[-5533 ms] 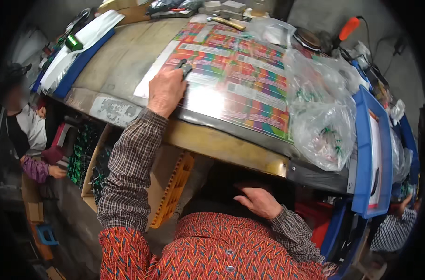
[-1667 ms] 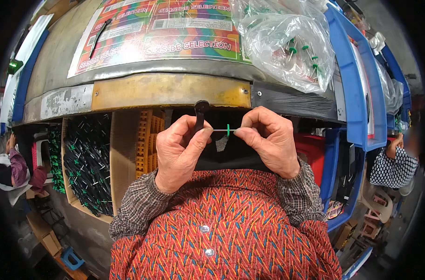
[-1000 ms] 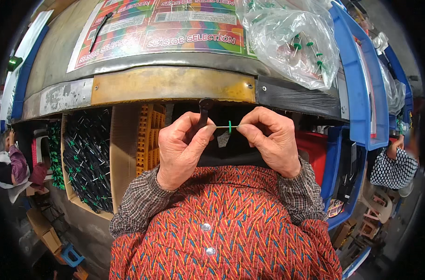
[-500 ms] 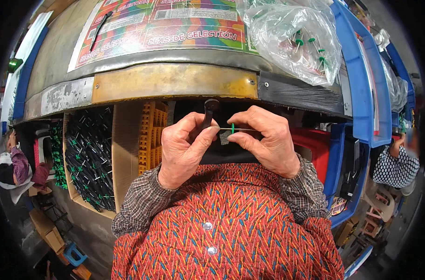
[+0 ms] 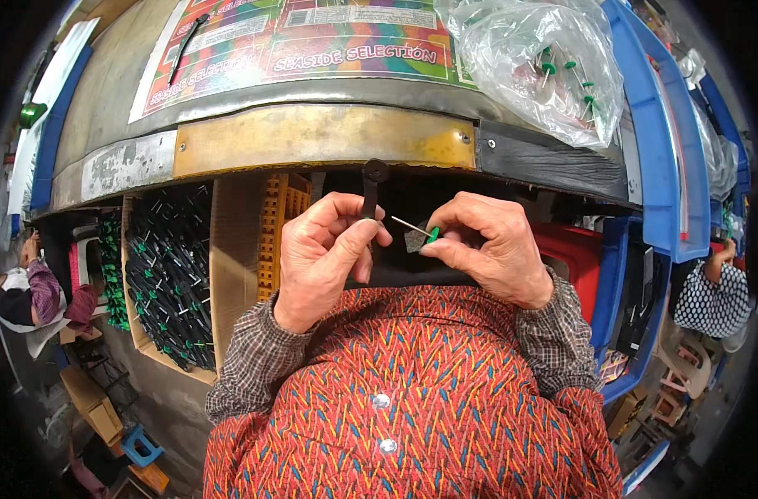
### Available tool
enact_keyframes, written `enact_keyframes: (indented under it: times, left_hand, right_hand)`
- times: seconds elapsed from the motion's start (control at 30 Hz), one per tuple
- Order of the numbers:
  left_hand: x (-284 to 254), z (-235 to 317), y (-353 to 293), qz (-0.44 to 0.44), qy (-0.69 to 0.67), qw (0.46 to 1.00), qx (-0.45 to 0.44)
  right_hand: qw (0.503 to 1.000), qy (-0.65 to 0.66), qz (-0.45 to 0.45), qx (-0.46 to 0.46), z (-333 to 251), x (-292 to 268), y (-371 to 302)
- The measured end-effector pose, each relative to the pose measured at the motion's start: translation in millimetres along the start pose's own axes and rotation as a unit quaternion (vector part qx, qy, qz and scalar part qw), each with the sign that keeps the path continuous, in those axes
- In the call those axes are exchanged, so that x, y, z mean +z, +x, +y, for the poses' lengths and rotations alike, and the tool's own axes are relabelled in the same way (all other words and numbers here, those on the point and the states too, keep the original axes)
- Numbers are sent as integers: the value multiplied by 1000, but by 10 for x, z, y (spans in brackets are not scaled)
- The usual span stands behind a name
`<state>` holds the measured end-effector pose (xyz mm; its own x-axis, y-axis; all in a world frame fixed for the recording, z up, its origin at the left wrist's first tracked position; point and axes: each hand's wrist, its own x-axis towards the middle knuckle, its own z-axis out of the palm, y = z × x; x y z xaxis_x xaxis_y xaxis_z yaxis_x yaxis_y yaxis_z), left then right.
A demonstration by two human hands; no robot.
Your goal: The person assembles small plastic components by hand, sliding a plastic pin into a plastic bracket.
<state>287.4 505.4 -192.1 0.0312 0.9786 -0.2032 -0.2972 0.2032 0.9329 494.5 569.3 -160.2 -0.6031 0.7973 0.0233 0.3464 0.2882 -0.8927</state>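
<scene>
Upright between the fingers and thumb of my left hand (image 5: 316, 259) is a slim black plastic piece (image 5: 375, 176) with a round end at its top. My right hand (image 5: 502, 251) pinches a thin metal pin with a green disc (image 5: 410, 226). The pin's bare end points up and left toward the black piece, with a gap between them. Fingers hide the lower part of the black piece. Both hands are in front of the bench edge, above my lap.
A cardboard box (image 5: 219, 291) of black pieces with green-disc pins stands at left, beside an orange plastic crate (image 5: 272, 237). On the bench (image 5: 329, 96) lie a clear bag (image 5: 499, 58) of similar pins and another black piece (image 5: 187, 46). Blue bins (image 5: 686, 191) stand at right; other people sit at both sides.
The pin's end has come away from the black piece and now tilts upward. My hands have moved slightly apart, and the view has shifted a little.
</scene>
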Motion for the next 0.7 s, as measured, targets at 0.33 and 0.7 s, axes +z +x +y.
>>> enact_keyframes:
  times: [0.33,0.7]
  left_hand:
    - [-114,-55,-85,-28,-198,979,-48]
    - [-243,-309,-216,-24,-291,956,-25]
  right_hand:
    - [1000,17,-6,-15,-62,110,-15]
    - [999,12,-10,-36,-88,316,-24]
